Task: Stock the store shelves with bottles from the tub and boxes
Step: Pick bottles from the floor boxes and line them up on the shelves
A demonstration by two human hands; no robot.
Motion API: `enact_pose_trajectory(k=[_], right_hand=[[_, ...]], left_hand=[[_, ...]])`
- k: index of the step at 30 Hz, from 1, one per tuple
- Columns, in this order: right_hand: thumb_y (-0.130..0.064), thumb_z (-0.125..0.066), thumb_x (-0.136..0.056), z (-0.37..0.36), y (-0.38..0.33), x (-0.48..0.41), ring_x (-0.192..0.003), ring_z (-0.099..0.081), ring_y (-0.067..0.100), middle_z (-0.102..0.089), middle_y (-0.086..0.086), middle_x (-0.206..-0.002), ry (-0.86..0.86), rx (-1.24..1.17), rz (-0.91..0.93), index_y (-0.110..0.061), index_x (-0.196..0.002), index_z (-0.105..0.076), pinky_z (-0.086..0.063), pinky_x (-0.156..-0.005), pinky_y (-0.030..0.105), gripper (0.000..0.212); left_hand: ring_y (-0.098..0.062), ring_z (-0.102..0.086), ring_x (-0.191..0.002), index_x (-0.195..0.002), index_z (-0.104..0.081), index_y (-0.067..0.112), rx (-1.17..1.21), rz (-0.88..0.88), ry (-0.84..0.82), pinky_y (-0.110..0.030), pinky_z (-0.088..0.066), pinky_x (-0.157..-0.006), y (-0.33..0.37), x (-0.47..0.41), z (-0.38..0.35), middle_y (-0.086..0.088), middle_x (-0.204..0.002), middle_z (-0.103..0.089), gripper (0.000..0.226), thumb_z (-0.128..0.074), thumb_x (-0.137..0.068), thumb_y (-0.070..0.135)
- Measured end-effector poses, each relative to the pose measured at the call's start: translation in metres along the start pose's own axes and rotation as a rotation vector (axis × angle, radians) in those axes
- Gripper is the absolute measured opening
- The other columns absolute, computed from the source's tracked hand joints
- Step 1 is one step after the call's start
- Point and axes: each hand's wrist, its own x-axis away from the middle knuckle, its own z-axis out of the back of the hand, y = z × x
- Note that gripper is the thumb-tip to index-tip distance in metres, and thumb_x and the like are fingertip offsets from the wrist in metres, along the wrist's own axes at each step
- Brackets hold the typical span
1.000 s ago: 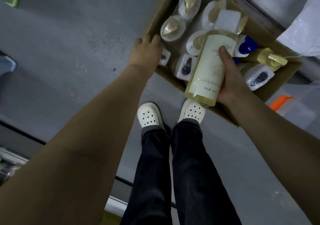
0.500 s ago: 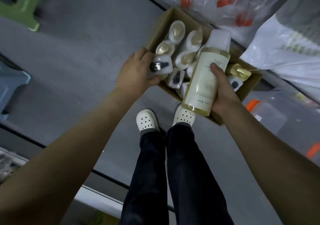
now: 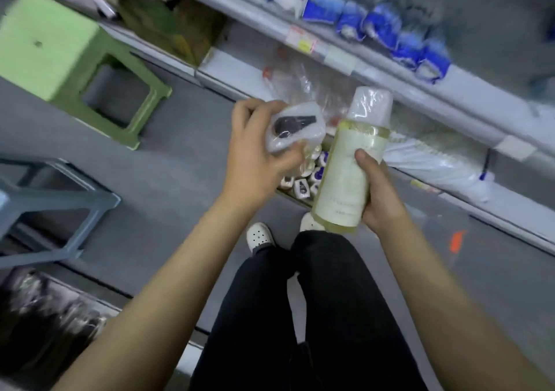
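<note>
Two bottles held: right hand (image 3: 381, 198) wraps tall bottle (image 3: 351, 165) low on body, probably heavy, film-slick; left hand (image 3: 255, 162) clutches small wrapped bottle (image 3: 295, 127), likely light.

We hold a tall bottle (image 3: 345, 165) of clear, glossy plastic with a matt, paper-like cream label (image 3: 339, 192), its cap (image 3: 371, 105) under crinkled shiny film. The pump bottle (image 3: 295, 126) wears glossy translucent wrap over black plastic. The floor (image 3: 180, 156) looks matt and faintly rough. The green stool (image 3: 51, 45) is smooth plastic, the shelf (image 3: 468, 96) smooth pale metal, and its packets (image 3: 375, 21) are in shiny film. Our trousers (image 3: 330, 300) are matt dark cloth, and the clog (image 3: 259, 236) is perforated white plastic.
</note>
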Motion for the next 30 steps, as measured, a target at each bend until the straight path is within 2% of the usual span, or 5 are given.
enact_pose_trajectory(k=[7, 13, 20, 24, 30], right_hand=[[-0.032, -0.068, -0.073, 0.0, -0.105, 0.122, -0.086, -0.071, 0.023, -0.073, 0.008, -0.097, -0.021, -0.014, 0.369, -0.01, -0.118, -0.06, -0.058, -0.072, 0.038, 0.051], [-0.059, -0.091, -0.034, 0.027, -0.163, 0.187, -0.086, -0.07, 0.027, -0.071, 0.014, -0.099, -0.063, -0.041, 0.529, -0.003, -0.125, -0.055, -0.059, -0.073, 0.041, 0.113], [-0.054, -0.094, -0.025, 0.104, -0.174, 0.259, -0.081, -0.071, 0.032, -0.072, 0.02, -0.101, -0.208, -0.257, 0.516, -0.006, -0.112, -0.069, -0.059, -0.069, 0.042, 0.103], [-0.046, -0.097, -0.023, 0.154, -0.179, 0.314, -0.068, -0.072, 0.029, -0.074, 0.016, -0.083, -0.328, -0.318, 0.601, -0.01, -0.082, -0.08, -0.059, -0.056, 0.036, 0.071], [-0.046, -0.096, -0.036, 0.235, -0.176, 0.373, -0.091, -0.069, 0.035, -0.07, 0.02, -0.108, -0.326, -0.328, 0.578, -0.006, -0.111, -0.071, -0.057, -0.079, 0.045, 0.089]], left_hand=[[0.0, -0.056, -0.092, -0.096, -0.05, 0.037, 0.234, -0.263, -0.07, -0.015, -0.043, -0.081, 0.182, 0.001, 0.061, 0.011, -0.1, -0.058, 0.032, -0.069, -0.07, 0.038], [0.005, -0.061, -0.079, -0.088, -0.06, 0.037, 0.458, -0.394, -0.096, -0.014, -0.048, -0.069, 0.281, 0.009, 0.073, 0.022, -0.084, -0.067, 0.026, -0.072, -0.066, 0.044], [-0.004, -0.059, -0.071, -0.079, -0.065, 0.029, 0.663, -0.432, -0.105, -0.021, -0.048, -0.063, 0.372, 0.046, 0.032, 0.016, -0.075, -0.065, 0.024, -0.07, -0.064, 0.046], [-0.008, -0.056, -0.066, -0.071, -0.063, 0.023, 0.767, -0.365, -0.122, -0.025, -0.047, -0.062, 0.418, 0.082, -0.013, 0.011, -0.067, -0.062, 0.017, -0.072, -0.071, 0.038], [-0.015, -0.059, -0.071, -0.083, -0.059, 0.017, 0.689, -0.263, -0.093, -0.03, -0.05, -0.063, 0.473, 0.147, -0.086, 0.001, -0.079, -0.063, 0.027, -0.074, -0.082, 0.04]])
